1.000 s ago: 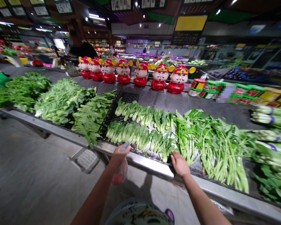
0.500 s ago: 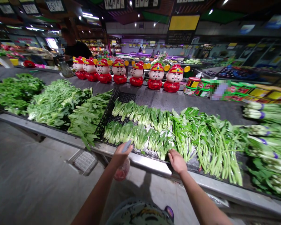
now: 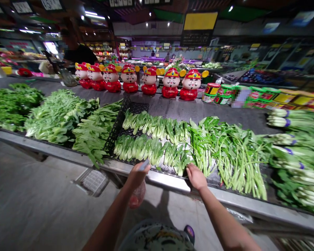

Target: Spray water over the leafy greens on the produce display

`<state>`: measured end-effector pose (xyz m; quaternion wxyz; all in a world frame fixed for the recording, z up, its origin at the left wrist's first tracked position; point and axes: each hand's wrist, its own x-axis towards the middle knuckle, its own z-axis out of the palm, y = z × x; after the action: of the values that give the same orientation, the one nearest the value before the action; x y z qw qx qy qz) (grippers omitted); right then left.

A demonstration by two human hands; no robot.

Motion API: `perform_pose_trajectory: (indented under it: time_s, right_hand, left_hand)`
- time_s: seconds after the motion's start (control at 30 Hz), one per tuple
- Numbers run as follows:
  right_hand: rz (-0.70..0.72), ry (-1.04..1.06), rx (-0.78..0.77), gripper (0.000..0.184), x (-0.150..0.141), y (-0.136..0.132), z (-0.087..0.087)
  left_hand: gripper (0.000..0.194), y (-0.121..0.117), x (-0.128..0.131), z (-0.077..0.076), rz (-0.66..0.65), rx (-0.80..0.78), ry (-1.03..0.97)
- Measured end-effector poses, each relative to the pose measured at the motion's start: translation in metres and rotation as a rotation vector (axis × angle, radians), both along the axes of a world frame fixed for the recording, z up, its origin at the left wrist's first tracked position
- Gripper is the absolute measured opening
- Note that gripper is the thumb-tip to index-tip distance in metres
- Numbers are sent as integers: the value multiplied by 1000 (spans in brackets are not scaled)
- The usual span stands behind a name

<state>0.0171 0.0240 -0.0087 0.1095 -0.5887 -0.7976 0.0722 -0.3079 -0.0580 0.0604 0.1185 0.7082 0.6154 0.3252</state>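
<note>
On the table (image 3: 214, 112), two rows of bok choy (image 3: 138, 148), one behind the other; stemmed greens (image 3: 240, 164) adjoin right, bundled vegetables (image 3: 293, 122) farther right. Crate wall (image 3: 115, 130) stands left of the rows, leafy greens (image 3: 91, 130) beyond it. Figurines (image 3: 129, 82) line up behind, tubs (image 3: 223, 91) to their right. Right hand (image 3: 196, 177) at front row's right end.

This is the fresh-produce section of a shop or indoor market. Rows of small, pale-stemmed leafy greens (image 3: 155, 150) lie on a long, dark, metal-edged worktop (image 3: 170, 182) at centre, with white-stalked bunches bound in purple tape (image 3: 287, 122) at far right. Black-and-white price boards (image 3: 51, 4) hang at upper left.
</note>
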Motion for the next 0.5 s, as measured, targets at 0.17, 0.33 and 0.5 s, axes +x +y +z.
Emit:
perform_pose_trajectory:
  time_s: [0.17, 0.33, 0.5]
  right_hand:
    - [-5, 10, -8, 51, -1, -1, 2]
    - [-16, 8, -21, 51, -2, -1, 3]
    - [-27, 23, -38, 49, -3, -2, 6]
  left_hand:
    - [11, 4, -5, -2, -111, 96, 182]
    - [13, 10, -1, 3, -141, 128, 227]
    - [12, 13, 10, 11, -121, 37, 171]
